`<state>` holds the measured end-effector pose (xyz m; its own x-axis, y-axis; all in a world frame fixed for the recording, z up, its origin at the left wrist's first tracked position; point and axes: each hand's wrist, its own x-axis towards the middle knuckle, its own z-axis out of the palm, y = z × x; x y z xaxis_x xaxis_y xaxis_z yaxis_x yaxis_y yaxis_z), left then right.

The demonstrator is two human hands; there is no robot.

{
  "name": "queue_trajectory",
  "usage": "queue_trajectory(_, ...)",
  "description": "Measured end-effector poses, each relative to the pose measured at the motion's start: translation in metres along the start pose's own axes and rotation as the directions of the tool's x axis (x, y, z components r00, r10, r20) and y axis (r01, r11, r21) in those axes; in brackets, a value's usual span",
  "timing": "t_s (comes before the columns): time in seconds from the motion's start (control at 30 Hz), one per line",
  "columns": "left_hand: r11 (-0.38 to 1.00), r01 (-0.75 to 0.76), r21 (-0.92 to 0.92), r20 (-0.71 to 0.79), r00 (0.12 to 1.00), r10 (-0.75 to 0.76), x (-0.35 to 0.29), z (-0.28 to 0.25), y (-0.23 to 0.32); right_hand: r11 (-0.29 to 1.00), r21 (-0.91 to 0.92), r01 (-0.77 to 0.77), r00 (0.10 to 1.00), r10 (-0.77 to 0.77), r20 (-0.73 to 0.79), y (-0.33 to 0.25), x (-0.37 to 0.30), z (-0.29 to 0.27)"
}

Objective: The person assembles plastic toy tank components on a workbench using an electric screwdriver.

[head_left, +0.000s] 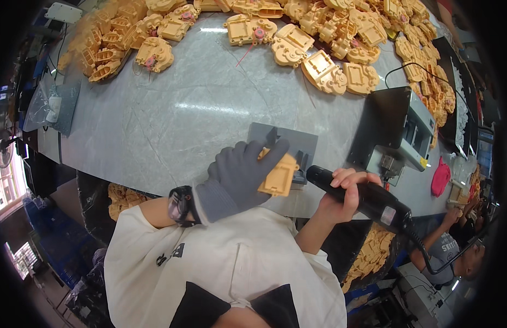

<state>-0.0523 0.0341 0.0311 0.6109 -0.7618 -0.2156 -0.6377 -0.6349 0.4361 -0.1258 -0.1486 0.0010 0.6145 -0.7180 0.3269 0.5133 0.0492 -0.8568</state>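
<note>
My left hand [234, 176], in a grey knit glove, is closed round a yellow-orange plastic housing [279, 179] with a rectangular recess. It holds the housing at the near side of a grey block fixture [307, 141] with dark upright parts; whether the two touch, I cannot tell. A black electric screwdriver [384, 206] lies in my bare right hand [341, 199], its fingers wrapped round the body. The tool's front end points left toward the fixture, apart from the housing. A coiled black cable [420, 246] runs from its rear end.
Many similar housings [324, 71] are heaped along the table's far side, some with red parts and thin wires. A black and grey boxy device [393, 123] stands right of the fixture. More housings [373, 251] fill a container below the near edge. At far right sits another person [447, 240].
</note>
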Motion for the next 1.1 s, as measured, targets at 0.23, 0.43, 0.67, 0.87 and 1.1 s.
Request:
queue_trajectory(0.23, 0.999, -0.012, 0.035, -0.203, 0.979, 0.018, 0.038, 0.014, 0.006, 0.999, 0.013, -0.035, 0.999, 0.035, -0.041, -0.002, -0.001, 0.000)
queue_trajectory(0.43, 0.983, -0.182, -0.030, -0.202, 0.964, 0.172, 0.044, 0.021, -0.005, 1.000, 0.009, -0.018, 0.998, 0.018, -0.065, 0.000, 0.000, 0.002)
queue_trajectory(0.67, 0.970, -0.244, 0.000, -0.209, 0.948, 0.238, 0.041, 0.007, -0.017, 0.997, 0.024, 0.069, 0.997, -0.070, 0.019, -0.017, 0.008, -0.012)
queue_trajectory(0.87, 0.899, -0.427, -0.097, -0.738, 0.637, 0.223, 0.004, -0.039, -0.003, 0.915, -0.009, 0.403, 0.911, -0.399, 0.106, -0.106, 0.040, -0.074)
queue_trajectory(1.1, 0.954, -0.269, 0.135, -0.302, 0.905, 0.298, 0.062, -0.004, 0.003, 0.886, -0.288, 0.363, 0.916, -0.396, -0.064, -0.099, 0.088, -0.091)
